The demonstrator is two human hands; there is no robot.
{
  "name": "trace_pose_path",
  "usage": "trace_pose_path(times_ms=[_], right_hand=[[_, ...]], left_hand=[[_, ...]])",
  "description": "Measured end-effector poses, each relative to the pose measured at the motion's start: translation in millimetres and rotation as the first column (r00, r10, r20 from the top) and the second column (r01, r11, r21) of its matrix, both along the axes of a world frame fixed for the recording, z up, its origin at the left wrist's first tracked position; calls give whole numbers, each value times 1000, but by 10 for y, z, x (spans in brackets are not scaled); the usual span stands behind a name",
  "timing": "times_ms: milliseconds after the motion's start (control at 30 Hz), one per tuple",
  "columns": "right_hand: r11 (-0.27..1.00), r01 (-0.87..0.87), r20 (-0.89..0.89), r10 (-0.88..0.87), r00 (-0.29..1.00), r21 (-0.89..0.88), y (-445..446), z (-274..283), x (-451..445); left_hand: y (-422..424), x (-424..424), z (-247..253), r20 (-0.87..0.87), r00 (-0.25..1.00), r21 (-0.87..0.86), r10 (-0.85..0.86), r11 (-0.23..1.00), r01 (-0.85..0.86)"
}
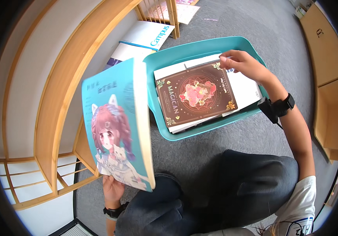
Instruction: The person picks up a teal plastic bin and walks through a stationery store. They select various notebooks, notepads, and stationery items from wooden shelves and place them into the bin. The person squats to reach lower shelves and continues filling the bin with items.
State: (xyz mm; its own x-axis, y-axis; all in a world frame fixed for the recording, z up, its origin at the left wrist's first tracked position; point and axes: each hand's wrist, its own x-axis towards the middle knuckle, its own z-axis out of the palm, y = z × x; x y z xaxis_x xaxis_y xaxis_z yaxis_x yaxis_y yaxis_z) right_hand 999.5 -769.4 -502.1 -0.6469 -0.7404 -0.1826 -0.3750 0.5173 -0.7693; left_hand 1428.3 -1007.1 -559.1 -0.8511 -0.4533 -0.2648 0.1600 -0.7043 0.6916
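A teal-covered book (114, 118) with a drawn anime-style girl on its cover is tilted up at the left. My left hand (113, 188) grips its lower edge, with part of the fingers hidden behind the cover. A teal plastic bin (160, 62) stands on the floor before me. On top of its contents lies a dark brown book (198, 96) with gold corner ornaments and a figure in red. Just over that book's upper right corner hovers my right hand (242, 65), its fingers slightly bent and holding nothing. White-covered books (245, 90) lie under the brown one.
A wooden shelf unit (65, 85) runs along the left. White Campus notebooks (145, 34) lie by it, beyond the bin. More colourful printed sheets (188, 13) rest farther back. At the right stands a wooden cabinet (325, 53). Grey carpet (192, 153) covers the floor.
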Motion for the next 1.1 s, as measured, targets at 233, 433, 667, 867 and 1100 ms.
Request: trace_pose_path(times_ms=[233, 433, 667, 867, 1100], right_hand=[[949, -52, 755, 280, 593, -311, -67, 35, 373], [955, 157, 485, -16, 874, -252, 248, -69, 94], [839, 400, -17, -424, 905, 370, 1026, -68, -282], [847, 227, -382, -30, 924, 480, 903, -411, -385], [807, -100, -205, 265, 942, 582, 445, -609, -269]], left_hand=[[-10, -638, 194, 120, 901, -28, -416, 906, 422], [140, -1465, 322, 71, 907, -125, -415, 899, 421], [-238, -1673, 208, -37, 962, -225, -269, 941, 254], [-929, -1462, -700, 319, 932, -308, 170, 949, -68], [-1273, -1656, -971, 409, 888, -105, 210, 977, -183]])
